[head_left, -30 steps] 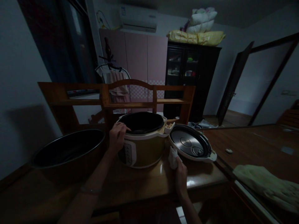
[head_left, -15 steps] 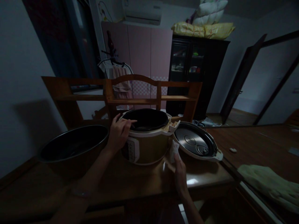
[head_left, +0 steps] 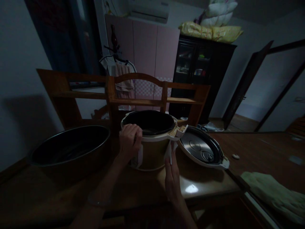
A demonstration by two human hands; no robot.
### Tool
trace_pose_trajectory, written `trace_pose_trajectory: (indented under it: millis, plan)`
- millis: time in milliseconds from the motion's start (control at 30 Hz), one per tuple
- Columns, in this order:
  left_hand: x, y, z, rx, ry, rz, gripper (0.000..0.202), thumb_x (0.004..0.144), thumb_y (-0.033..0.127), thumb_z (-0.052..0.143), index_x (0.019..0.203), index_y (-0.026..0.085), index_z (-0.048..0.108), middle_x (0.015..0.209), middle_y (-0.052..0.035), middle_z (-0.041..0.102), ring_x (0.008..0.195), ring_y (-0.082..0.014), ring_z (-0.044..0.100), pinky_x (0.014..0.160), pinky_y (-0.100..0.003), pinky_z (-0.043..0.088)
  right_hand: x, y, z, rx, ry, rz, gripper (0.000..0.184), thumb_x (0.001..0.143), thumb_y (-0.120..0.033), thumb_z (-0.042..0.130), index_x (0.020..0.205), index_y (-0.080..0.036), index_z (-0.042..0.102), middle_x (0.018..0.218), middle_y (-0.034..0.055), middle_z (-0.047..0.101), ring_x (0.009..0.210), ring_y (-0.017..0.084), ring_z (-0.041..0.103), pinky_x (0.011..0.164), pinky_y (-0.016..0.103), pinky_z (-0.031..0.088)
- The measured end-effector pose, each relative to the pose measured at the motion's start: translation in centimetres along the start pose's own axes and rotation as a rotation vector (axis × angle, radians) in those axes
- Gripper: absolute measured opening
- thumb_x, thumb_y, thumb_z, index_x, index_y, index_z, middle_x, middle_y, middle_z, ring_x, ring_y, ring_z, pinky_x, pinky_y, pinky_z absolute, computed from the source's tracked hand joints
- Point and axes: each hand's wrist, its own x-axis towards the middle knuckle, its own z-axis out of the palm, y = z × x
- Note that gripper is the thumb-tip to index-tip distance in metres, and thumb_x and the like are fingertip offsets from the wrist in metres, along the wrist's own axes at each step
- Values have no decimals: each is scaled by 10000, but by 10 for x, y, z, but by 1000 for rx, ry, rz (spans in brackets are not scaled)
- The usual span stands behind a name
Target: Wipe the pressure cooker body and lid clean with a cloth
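An electric cooker [head_left: 154, 152] with a white rim and a control panel on its front stands lidless on the wooden desk. My left hand [head_left: 130, 141] grips its near-left rim, fingers curled over the edge and covering part of the panel. A white tissue or thin cloth [head_left: 169, 152] is in my right hand [head_left: 173, 178], pressed to the cooker's right side. To the left sits a dark round pot [head_left: 71, 162]. The cooker's lid [head_left: 197, 146] lies upside down at the right, its metal inner face up.
A wooden shelf rack [head_left: 138, 102] rises behind the cooker. Beyond the desk [head_left: 205, 187], a pale green cloth [head_left: 269, 190] lies at lower right, and a small white object [head_left: 235, 156] rests on the brown surface.
My left hand has gone from pointing fingers over the cooker's edge to gripping its rim. My right hand has moved left, bringing the white tissue or cloth against the cooker's side.
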Motion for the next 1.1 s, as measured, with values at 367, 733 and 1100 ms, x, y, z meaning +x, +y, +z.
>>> trace_pose_trajectory:
  millis: [367,733,1100]
  plan:
    - [-8,-24,-18,-112,20,-6,267,986,223,372,824,225,585,857,-74,674,915,-244,621,879,-432,464,-14,10,12,-348,-42,-162,570,1083,-345,259,1628,-294,103,1704,13,93,1567,266,72,1254,592,172]
    - [-12,-17,-24,-208,-23,-86,404,1021,338,305,913,225,678,955,-70,727,1025,-238,637,1083,-471,436,-41,27,11,-353,-106,-104,580,1079,-303,250,1631,-263,77,1702,22,76,1562,255,65,1260,552,194]
    - [-8,-7,-37,-408,-59,-312,567,1048,357,223,935,237,765,1042,-22,765,1208,-224,594,1148,-419,375,-20,6,29,-354,-9,-129,600,1082,-318,238,1632,-261,5,1705,25,57,1568,252,37,1259,566,163]
